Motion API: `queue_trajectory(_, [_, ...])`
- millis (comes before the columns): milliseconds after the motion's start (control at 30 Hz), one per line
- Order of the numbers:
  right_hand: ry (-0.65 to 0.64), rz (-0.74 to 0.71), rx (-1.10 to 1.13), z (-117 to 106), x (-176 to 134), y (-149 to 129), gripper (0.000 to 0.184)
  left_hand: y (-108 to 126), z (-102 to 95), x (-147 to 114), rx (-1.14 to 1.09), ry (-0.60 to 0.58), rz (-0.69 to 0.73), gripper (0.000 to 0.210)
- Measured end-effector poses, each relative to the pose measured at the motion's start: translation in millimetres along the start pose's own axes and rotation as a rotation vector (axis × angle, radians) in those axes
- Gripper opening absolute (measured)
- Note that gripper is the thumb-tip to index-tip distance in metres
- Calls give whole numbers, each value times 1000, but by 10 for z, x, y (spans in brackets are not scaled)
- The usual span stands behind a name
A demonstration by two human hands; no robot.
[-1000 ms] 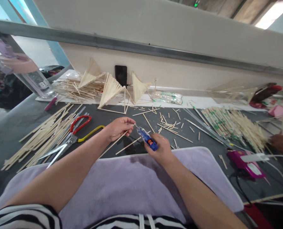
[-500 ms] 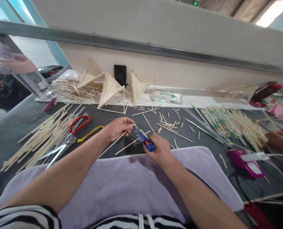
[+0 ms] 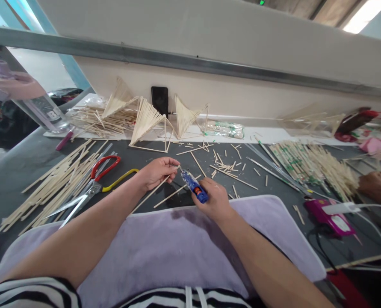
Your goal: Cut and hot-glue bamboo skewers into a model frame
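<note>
Between its fingertips my left hand point(image 3: 161, 172) pinches a thin wooden stick point(image 3: 151, 194), whose other end slants down toward the towel. Wrapped in my right hand point(image 3: 213, 197) is a blue hot glue gun point(image 3: 192, 183), its nozzle pointing up and left at the stick's tip near my left fingers. Whether the nozzle touches the stick I cannot tell. Another loose stick point(image 3: 171, 198) lies on the dark table just below my hands. Short cut pieces point(image 3: 227, 167) are scattered to the right. Behind my hands stands a twisted stick model point(image 3: 147, 119) on a triangular frame.
Scissors point(image 3: 95, 187) with red and yellow handles lie beside long sticks point(image 3: 54, 184) at left. A lilac towel point(image 3: 164, 252) covers the front edge. At right are a magenta power box point(image 3: 328, 217) with cables, bundled sticks point(image 3: 299, 164) and another person's hand point(image 3: 374, 188). A bottle point(image 3: 39, 105) stands far left.
The view has shifted slightly. Both hands keep nearly the same pose, with the glue gun's nozzle still by the stick's tip.
</note>
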State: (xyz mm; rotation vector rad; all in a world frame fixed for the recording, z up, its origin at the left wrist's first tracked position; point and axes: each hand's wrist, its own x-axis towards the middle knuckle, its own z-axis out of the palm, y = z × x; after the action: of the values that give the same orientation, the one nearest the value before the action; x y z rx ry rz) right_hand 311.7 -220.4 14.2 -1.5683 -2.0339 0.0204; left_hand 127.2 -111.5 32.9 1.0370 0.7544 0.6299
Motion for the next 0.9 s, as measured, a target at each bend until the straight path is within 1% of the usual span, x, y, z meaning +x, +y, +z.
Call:
queue_trajectory(233, [-43,-22,-69,-14,-9,-6,5,-5,-11,4,-9,-8,8,26])
queue_trajectory(500, [-63,-46,-161,-62,6,-67,3,-18,-26,12,-16,-29,3,24])
queue_trajectory(600, [-53,-51,-156,-77,-1,-68,3,-13,-26,14,-23,-31,0,24])
queue_trajectory(733, [-29,-55,-97,-77,-13,-54,7,-17,-28,19,-15,-21,12,24])
queue_trajectory(900, [-45,-41,-81,-60,2,-28,6,-18,-22,11,-11,-25,17,24])
